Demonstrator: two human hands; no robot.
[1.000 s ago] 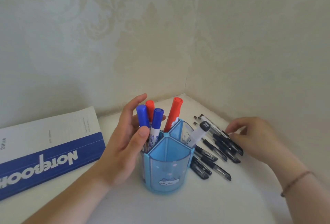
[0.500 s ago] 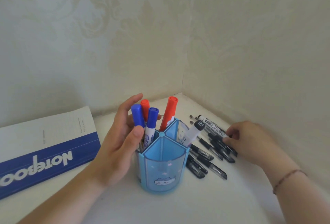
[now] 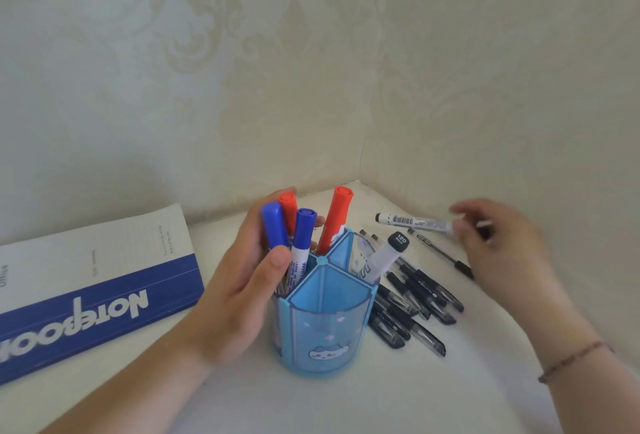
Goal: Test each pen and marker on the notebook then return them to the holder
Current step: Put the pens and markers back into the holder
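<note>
Right hand [image 3: 498, 246] pinches white marker [image 3: 414, 221] by right end, above table; long axis level, pointing left toward holder [image 3: 325, 322]. Notebook [image 3: 93, 281] farther left, shut. Left hand [image 3: 242, 295] wraps markers in holder, thumb curled.

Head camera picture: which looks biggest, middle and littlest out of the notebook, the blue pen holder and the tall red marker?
1. notebook, though its left part runs out of the picture.
2. blue pen holder.
3. tall red marker, partly hidden inside the holder.
</note>
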